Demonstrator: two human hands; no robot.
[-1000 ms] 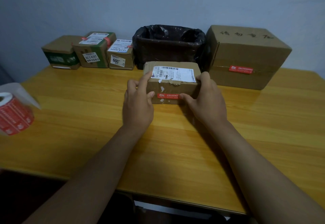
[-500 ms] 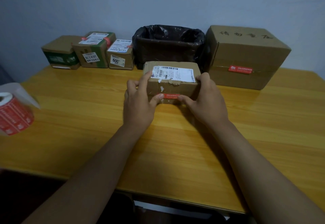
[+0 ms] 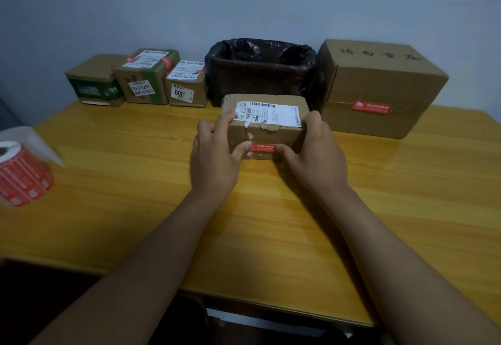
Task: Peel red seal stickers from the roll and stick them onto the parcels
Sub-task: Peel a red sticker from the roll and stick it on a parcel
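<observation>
A plain room used for parcel packing: labelled cardboard parcels [image 3: 141, 80] lined along a wooden table [image 3: 135, 222] against a bare wall [image 3: 189, 5].

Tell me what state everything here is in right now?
Middle parcel: closed, held by both hands.
Red sticker: stuck on its front, thumbs pressing both ends.
Left hand: gripping parcel.
Right hand: gripping parcel.
Sticker roll: on its side, liner trailing.
Big box: closed, stickered.
Bin: open, bag-lined.

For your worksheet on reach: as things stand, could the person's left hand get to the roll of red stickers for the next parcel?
Probably yes. The roll lies to the left, and only bare table shows between it and the left hand, which would first have to let go of the parcel.
</observation>
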